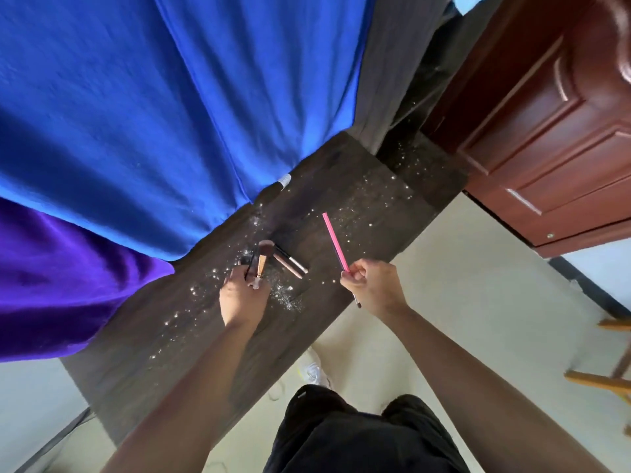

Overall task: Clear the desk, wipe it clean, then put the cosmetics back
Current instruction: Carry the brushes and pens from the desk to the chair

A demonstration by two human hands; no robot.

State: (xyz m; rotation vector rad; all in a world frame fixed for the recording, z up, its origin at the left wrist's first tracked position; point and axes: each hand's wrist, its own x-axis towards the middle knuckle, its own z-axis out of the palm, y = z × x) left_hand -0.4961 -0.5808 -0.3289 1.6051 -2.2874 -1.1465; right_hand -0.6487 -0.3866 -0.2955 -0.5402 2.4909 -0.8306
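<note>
A narrow dark wooden desk [358, 199] runs diagonally, speckled with white powder or glitter. My left hand [242, 297] grips a bundle of makeup brushes [261, 262], among them a fluffy pinkish-headed one and a gold-handled one. Two more brushes [290, 262] lie on the desk just right of that bundle. My right hand [370, 285] pinches a thin pink stick-like brush [334, 240] near its lower end, its length slanting up over the desk. A dark tip pokes out below the fist.
Blue cloth [153, 114] and purple cloth [51, 285] hang over the desk's far side. A small white cap-like object [284, 180] peeks from under the blue cloth. A brown wooden door [546, 131] stands right; wooden stool legs [607, 380] at the right edge.
</note>
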